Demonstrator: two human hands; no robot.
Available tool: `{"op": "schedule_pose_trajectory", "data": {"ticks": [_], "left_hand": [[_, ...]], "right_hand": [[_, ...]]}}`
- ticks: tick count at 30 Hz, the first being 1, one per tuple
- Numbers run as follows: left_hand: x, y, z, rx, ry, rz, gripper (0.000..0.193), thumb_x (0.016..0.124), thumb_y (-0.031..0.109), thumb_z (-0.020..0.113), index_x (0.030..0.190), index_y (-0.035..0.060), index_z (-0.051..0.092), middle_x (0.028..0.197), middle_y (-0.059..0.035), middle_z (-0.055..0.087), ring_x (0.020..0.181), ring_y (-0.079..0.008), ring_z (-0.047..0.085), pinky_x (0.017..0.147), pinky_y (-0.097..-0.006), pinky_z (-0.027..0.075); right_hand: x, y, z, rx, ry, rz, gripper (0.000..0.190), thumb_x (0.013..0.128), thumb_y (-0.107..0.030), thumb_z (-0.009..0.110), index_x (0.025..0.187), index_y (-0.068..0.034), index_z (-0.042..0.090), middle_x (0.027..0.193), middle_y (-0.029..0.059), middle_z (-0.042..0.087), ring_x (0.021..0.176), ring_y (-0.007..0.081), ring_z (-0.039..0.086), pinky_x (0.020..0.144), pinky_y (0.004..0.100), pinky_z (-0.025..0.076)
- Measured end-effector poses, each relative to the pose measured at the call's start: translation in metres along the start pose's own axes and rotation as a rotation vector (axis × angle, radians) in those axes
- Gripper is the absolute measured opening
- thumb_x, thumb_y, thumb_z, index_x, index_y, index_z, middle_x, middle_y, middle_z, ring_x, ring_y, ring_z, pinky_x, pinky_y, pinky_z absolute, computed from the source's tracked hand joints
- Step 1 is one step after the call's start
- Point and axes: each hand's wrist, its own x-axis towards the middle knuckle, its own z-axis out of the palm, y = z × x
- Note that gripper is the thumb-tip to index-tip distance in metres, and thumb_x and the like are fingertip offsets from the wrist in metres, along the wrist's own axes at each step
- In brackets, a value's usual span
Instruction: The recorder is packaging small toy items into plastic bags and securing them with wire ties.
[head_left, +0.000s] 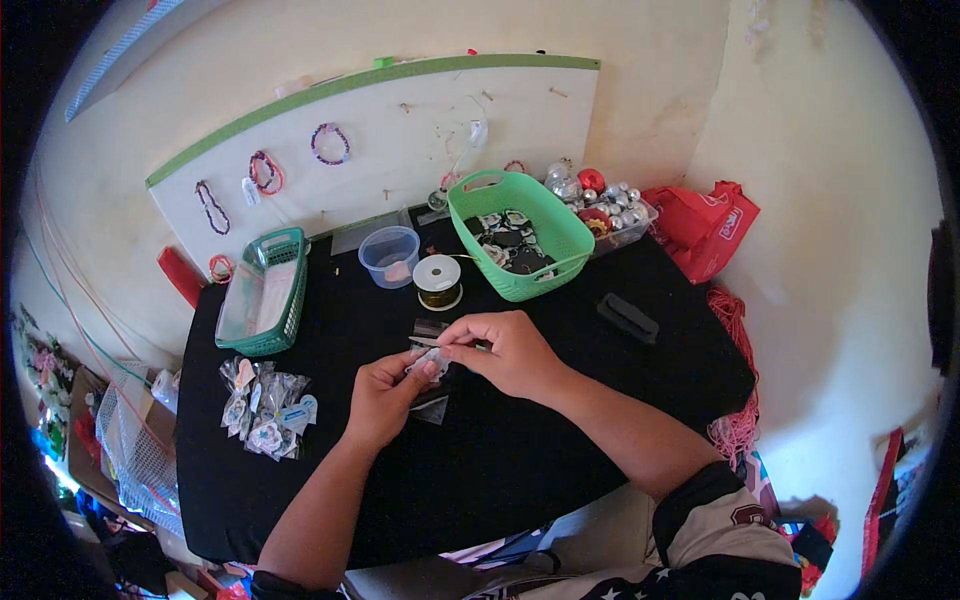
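A small white, scalloped piece (433, 365) is pinched between the thumb and fingers of my left hand (386, 390), over the black cloth. My right hand (504, 351) meets it from the right and holds a small pointed tool with a metal blade (425, 341) across the piece's upper edge; its kind is not clear. Clear plastic (430, 409) shows below and behind my fingers. Beyond the hands stands a spool of dark golden cord (438, 282). Filled clear bags with pale decorated pieces (270, 420) lie to the left.
On the black-covered table (480, 465) are a green basket of small decorated pieces (520, 277), a dark green basket of plastic sleeves (292, 330), a clear round tub (388, 259), a black object (628, 318) and a box of baubles (622, 236). Bracelets hang on a white board (390, 150).
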Motion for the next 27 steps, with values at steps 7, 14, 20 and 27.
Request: {"op": "schedule_pose_trajectory", "data": {"ticks": [7, 14, 20, 27], "left_hand": [[0.001, -0.002, 0.001, -0.031, -0.006, 0.009, 0.024, 0.092, 0.014, 0.064, 0.111, -0.0006, 0.067, 0.093, -0.0029, 0.068, 0.081, -0.0064, 0.061, 0.074, -0.0225, 0.051], [-0.001, 0.009, -0.001, 0.268, 0.027, 0.067, 0.022, 0.092, 0.014, 0.061, 0.105, -0.0033, 0.068, 0.086, -0.003, 0.066, 0.077, -0.0078, 0.06, 0.07, -0.0233, 0.049], [0.0, 0.006, -0.003, 0.137, 0.07, 0.074, 0.022, 0.089, 0.009, 0.061, 0.104, -0.0065, 0.067, 0.086, -0.0029, 0.066, 0.077, -0.0072, 0.057, 0.07, -0.0227, 0.046], [0.005, -0.006, -0.014, -0.052, -0.008, 0.02, 0.041, 0.093, 0.021, 0.062, 0.128, 0.0014, 0.055, 0.108, -0.0068, 0.063, 0.089, -0.011, 0.06, 0.073, -0.0238, 0.047]], "right_hand": [[-0.001, 0.004, 0.002, -0.143, 0.062, -0.111, 0.013, 0.085, -0.009, 0.068, 0.097, -0.004, 0.071, 0.083, 0.0087, 0.066, 0.072, 0.0151, 0.064, 0.065, 0.0261, 0.048], [-0.001, 0.014, 0.004, -0.205, 0.198, -0.311, 0.018, 0.077, -0.02, 0.077, 0.089, -0.008, 0.073, 0.102, 0.0134, 0.056, 0.099, 0.0259, 0.056, 0.086, 0.0357, 0.046], [-0.002, 0.018, 0.014, -0.099, 0.08, -0.301, 0.024, 0.075, -0.02, 0.077, 0.092, -0.007, 0.068, 0.117, 0.0158, 0.05, 0.108, 0.0292, 0.052, 0.095, 0.0395, 0.041], [0.004, 0.032, 0.028, 0.1, 0.081, -0.167, 0.019, 0.071, -0.008, 0.075, 0.08, -0.005, 0.06, 0.114, 0.0145, 0.046, 0.109, 0.0294, 0.05, 0.091, 0.0371, 0.041]]}}
